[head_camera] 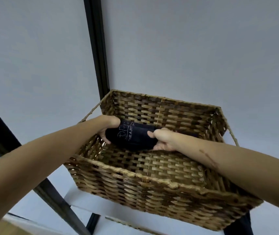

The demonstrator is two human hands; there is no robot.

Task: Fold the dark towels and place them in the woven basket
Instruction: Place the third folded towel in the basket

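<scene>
Both my hands are inside the basket (154, 182), holding one folded dark towel (132, 136) between them near the far-left corner. My left hand (109, 128) wraps the towel's left end, thumb over the top and fingers curled under; my right hand (163, 139) clamps the right end the same way. The towel has pale lettering on top and sits low by the far wall; cannot tell if it touches the floor. Near and right parts of the basket floor are bare, open room there. My forearms cross over the left and right rims. Rope handles stick out on both sides. A black post (97, 46) stands just behind the far-left corner against the pale wall (194, 44). The basket sits on a white shelf (88, 200).
</scene>
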